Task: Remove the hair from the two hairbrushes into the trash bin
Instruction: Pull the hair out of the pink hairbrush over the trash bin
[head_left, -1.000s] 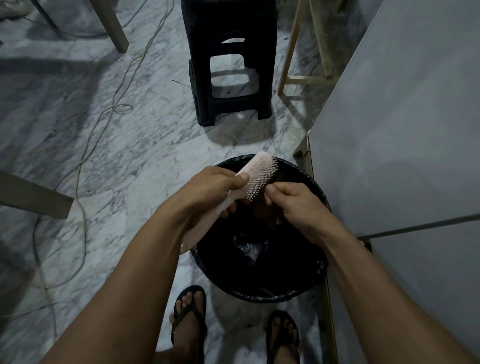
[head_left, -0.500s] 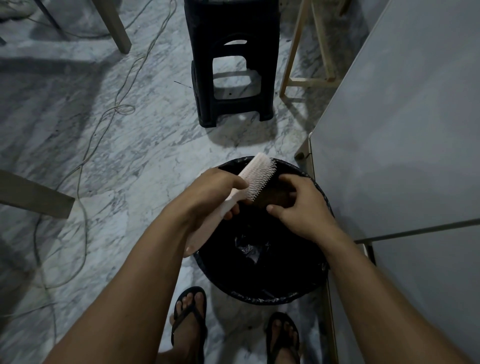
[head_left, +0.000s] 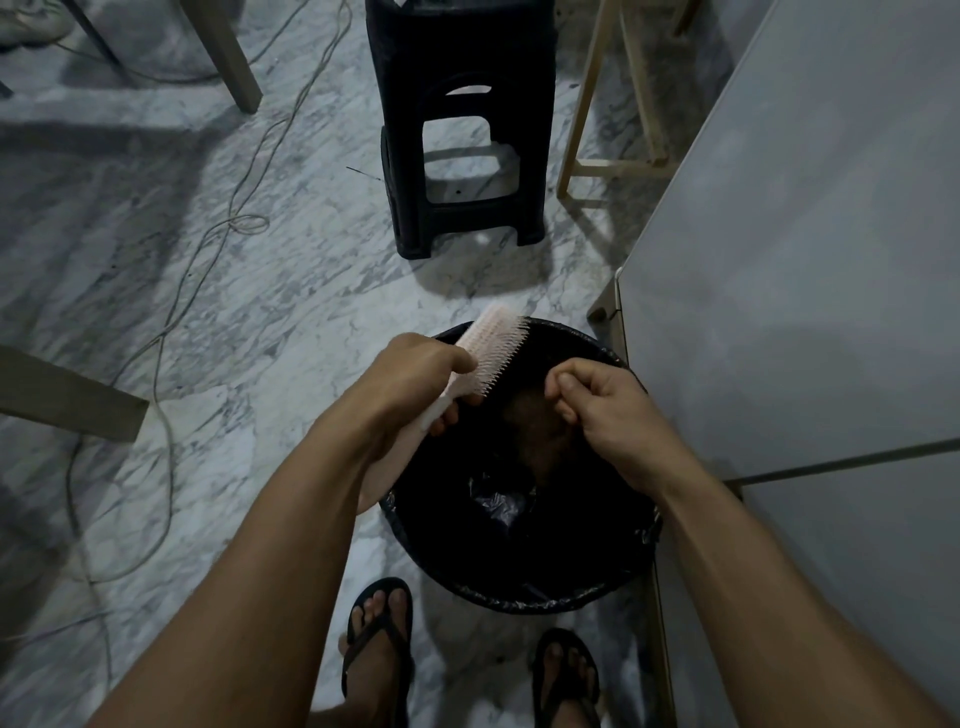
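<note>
My left hand (head_left: 415, 379) grips a pale pink hairbrush (head_left: 493, 345) by its handle, bristles turned right, over the left rim of a round trash bin (head_left: 519, 597) lined with a black bag. My right hand (head_left: 602, 410) hovers over the bin, a little right of the brush, with thumb and fingers pinched together. A brownish clump of hair (head_left: 535, 431) hangs below those fingers inside the bin. Only one hairbrush is in view.
A black plastic stool (head_left: 462, 130) stands on the marble floor beyond the bin. A grey table top (head_left: 805, 260) runs along the right. Cables (head_left: 171, 322) trail across the floor on the left, near wooden legs (head_left: 67, 395). My feet in flip-flops (head_left: 379, 639) are just before the bin.
My right hand has drawn away from the bristles to the right and closed into a pinch, with hair trailing under it. The brush has tilted slightly further left.
</note>
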